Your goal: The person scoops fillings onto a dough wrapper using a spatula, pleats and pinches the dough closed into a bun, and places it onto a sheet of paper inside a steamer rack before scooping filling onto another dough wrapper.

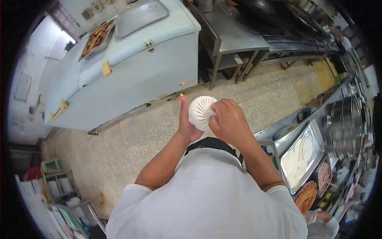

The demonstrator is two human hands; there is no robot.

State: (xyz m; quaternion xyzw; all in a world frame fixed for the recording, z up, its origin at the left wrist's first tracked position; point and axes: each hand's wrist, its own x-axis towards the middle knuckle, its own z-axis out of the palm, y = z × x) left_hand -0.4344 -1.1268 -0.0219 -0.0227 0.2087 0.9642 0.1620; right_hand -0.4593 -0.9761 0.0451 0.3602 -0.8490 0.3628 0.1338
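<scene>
A round white pleated bun [201,112] of dough rests against the palm of my left hand [187,123]. That hand cups it from the left and below, with the thumb stretched upward. My right hand [229,119] comes from the right, its thumb and fingers pinching the gathered top of the bun where the pleats meet. The bun is held in front of my waist, above the floor. Part of its right side is hidden behind my right fingers.
Ahead stands a pale chest freezer [139,67] bearing a metal tray [142,18] and a pan of browned food [97,39]. On the right, a counter holds a dough tray [284,159], fillings [306,197] and stacked steamers [344,127]. Another person's arm [324,217] shows lower right.
</scene>
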